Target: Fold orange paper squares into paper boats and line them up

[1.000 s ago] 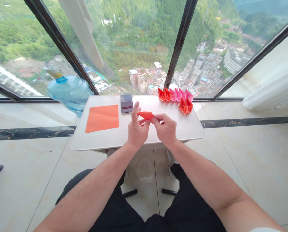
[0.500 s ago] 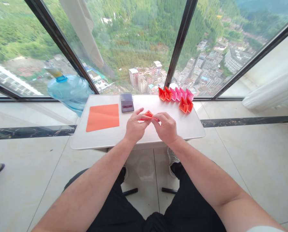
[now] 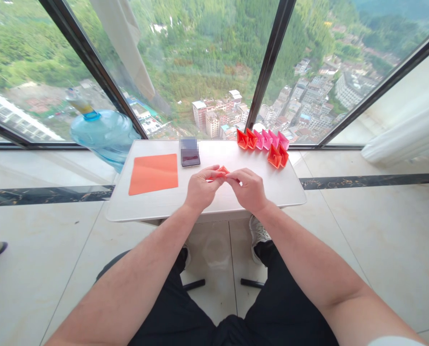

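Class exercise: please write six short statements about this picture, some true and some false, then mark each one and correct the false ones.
1. The left hand and right hand both hold folded red paper. True.
2. An orange sheet lies on the table, left of the phone. True.
3. The right hand is on the phone. False: it is at the folded red paper.
4. Folded pieces sit near the table's far right corner. True.
5. All the folded pieces there are pink. False: some are red.
6. The phone lies on the orange sheet. False: it lies beside it.
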Available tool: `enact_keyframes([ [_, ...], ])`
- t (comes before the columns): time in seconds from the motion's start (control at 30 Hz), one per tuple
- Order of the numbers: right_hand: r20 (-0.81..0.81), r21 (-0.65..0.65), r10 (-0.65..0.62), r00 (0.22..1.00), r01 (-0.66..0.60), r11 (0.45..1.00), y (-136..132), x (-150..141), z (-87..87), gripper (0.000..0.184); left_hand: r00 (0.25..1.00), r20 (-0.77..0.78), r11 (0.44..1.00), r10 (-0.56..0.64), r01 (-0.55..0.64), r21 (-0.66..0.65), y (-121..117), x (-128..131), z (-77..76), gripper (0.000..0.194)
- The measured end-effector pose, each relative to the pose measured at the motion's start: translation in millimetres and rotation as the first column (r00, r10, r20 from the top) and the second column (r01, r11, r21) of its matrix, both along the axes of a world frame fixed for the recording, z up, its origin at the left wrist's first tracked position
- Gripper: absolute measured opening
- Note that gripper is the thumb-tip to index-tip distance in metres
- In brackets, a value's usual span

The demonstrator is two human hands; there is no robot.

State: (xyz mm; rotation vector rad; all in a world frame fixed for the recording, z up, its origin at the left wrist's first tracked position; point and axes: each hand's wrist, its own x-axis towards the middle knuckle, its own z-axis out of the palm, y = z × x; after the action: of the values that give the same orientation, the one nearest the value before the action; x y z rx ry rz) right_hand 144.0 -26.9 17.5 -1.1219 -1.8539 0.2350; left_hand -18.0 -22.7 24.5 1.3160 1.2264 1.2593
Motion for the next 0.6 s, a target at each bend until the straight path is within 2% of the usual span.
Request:
enact_keyframes([
  [0.23, -0.023, -0.035, 0.024, 0.999, -0.025, 0.999, 2.4, 1.8, -0.6, 0.013, 0.999, 0.021, 0.999, -0.042, 0.042, 0.010, 1.1, -1.1, -2.2, 0.016],
  [0.43, 0.055, -0.122, 0.027, 0.998, -0.021, 0.992, 0.4, 2.2, 1.0, 0.015, 0.998, -0.001, 0.998, -0.062, 0.062, 0.000, -0.6, 0.3, -0.8, 0.016],
  [0.6, 0.093, -0.120, 0.050, 0.994, -0.039, 0.992, 0.9, 2.0, 4.2, 0.020, 0.997, 0.008, 0.997, -0.073, 0.073, -0.038, -1.4, 1.2, 1.1, 0.014],
])
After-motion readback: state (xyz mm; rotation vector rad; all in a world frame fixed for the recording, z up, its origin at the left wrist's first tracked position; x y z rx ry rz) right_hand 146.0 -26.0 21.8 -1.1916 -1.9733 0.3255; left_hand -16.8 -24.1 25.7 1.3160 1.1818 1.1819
